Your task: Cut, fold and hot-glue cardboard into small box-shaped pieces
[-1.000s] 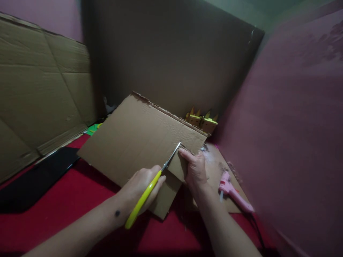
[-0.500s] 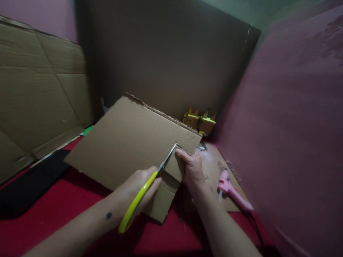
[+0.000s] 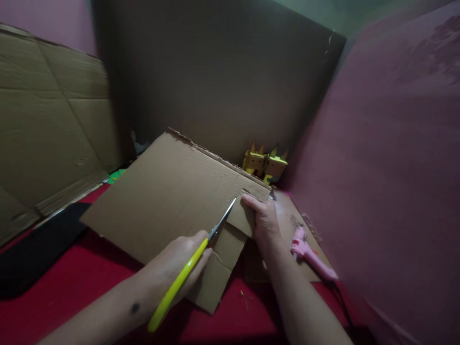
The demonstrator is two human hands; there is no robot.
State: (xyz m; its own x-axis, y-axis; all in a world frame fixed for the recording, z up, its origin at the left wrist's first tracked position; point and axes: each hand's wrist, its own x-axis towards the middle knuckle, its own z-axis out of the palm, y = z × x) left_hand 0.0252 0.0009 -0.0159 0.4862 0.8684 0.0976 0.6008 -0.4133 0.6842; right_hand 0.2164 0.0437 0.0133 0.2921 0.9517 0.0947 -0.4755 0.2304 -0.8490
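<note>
- Left hand [image 3: 181, 254]: closed around yellow-handled scissors [image 3: 187, 271], blades at the cardboard [image 3: 158, 196].
- Right hand [image 3: 266, 223]: clamped on the cardboard's right side.
- Cardboard: mid-scene, left of the pink glue gun [image 3: 305, 253].

- Bare left forearm [image 3: 104, 306]: enters lower left, slants up and inward; small round dark mark [image 3: 135, 307] near wrist.
- Left hand [image 3: 183, 256]: back upward, fingers curled in grip.
- Bare right forearm [image 3: 305, 297]: enters lower right, angles up-left.
- Right hand [image 3: 266, 220]: pinching, thumb [image 3: 252, 201] uppermost, pointing left.
- Hands apart.
</note>
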